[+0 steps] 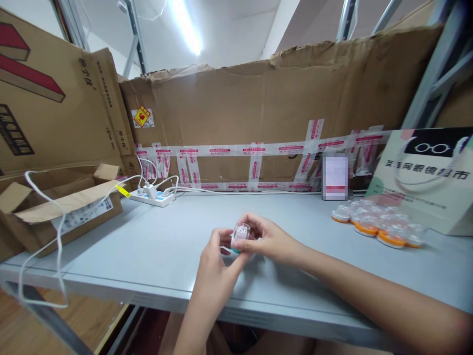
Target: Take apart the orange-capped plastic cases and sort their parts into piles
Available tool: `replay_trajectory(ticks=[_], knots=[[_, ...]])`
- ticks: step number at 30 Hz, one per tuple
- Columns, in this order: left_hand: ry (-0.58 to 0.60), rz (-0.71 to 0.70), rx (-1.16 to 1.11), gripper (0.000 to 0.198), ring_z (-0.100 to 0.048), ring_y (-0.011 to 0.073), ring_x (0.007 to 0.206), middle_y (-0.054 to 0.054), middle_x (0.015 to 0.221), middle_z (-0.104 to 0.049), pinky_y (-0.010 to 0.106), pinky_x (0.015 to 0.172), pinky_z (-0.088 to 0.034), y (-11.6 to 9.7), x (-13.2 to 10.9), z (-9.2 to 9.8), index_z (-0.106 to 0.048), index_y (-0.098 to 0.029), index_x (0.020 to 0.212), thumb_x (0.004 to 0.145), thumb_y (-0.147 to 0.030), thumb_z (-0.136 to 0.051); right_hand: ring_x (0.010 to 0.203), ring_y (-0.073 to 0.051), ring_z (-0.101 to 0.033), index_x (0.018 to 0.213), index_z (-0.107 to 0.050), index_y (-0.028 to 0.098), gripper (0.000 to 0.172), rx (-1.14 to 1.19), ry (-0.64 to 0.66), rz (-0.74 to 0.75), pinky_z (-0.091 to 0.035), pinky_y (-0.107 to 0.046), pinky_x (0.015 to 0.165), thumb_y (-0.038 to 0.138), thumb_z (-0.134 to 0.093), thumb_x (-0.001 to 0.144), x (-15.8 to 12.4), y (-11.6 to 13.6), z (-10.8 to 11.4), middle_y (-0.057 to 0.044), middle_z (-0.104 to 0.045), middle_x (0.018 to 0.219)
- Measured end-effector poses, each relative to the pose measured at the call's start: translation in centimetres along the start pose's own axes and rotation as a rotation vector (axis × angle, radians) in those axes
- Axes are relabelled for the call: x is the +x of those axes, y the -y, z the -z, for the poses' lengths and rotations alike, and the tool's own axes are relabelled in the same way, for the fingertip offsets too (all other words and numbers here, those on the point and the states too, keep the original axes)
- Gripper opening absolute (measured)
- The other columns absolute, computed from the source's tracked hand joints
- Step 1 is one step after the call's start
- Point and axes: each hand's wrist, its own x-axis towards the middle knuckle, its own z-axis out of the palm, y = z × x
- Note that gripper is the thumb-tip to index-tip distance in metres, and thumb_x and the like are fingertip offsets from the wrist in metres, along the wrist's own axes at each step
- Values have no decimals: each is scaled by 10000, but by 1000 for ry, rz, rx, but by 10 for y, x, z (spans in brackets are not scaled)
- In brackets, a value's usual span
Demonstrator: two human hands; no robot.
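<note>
Above the table's front half, both hands hold a small clear-domed container with a white piece inside and a teal base. My right hand grips its upper part, thumb across the front and fingers behind. From the left and below, my left hand closes around the base, its thumb tip touching near the right thumb. Part of the base is hidden by the fingers. To the right stands a cluster of similar clear-topped containers with orange and white bases.
A paper bag with a glasses print stands at the right, behind the cluster. A phone-like device leans on the back cardboard. At left are an opened carton, a power strip and a looping white cable.
</note>
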Motion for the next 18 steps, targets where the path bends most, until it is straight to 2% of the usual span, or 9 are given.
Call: replay_trajectory(ticks=[3, 6, 10, 14, 16, 18], knots=[[139, -53, 65, 319, -552, 217, 937, 78, 1046, -586, 313, 787, -415, -4, 7, 2, -511, -187, 1005, 722, -286, -619, 545, -87, -381, 825, -500, 198, 312, -144, -36, 40, -295, -213, 495, 371, -689, 647, 4, -8, 8, 67, -437, 600], [305, -74, 126, 378, -548, 237, 948, 86, 1045, -591, 314, 773, -419, -3, 25, 7, -523, -175, 1012, 681, -308, -650, 530, -80, -351, 824, -497, 195, 343, -171, -69, 38, -281, -209, 487, 363, -709, 613, 11, -18, 16, 81, -398, 589], [433, -65, 189, 400, -575, 208, 812, 57, 892, -628, 277, 678, -431, 8, 63, 11, -545, -149, 930, 624, -367, -680, 515, -74, -342, 820, -465, 191, 386, -119, -131, 25, -274, -205, 482, 371, -715, 588, 21, -28, 21, 97, -357, 573], [612, -125, 217, 314, -542, 156, 705, 15, 762, -598, 224, 609, -405, 20, 98, 11, -587, -137, 824, 634, -377, -656, 533, -80, -383, 810, -490, 179, 367, -150, -199, 32, -309, -214, 507, 385, -701, 591, 27, -33, 25, 83, -412, 594], [647, -182, 243, 305, -514, 139, 677, -5, 724, -566, 211, 592, -387, 26, 110, 10, -594, -140, 790, 630, -392, -655, 534, -87, -404, 796, -525, 172, 344, -194, -230, 19, -323, -222, 514, 398, -691, 596, 31, -37, 28, 71, -446, 595], [627, -223, 278, 315, -478, 133, 656, -20, 680, -519, 208, 576, -361, 34, 118, 9, -592, -140, 734, 603, -416, -671, 545, -97, -425, 781, -564, 164, 326, -233, -270, 2, -338, -234, 529, 395, -693, 590, 37, -42, 31, 56, -479, 601]])
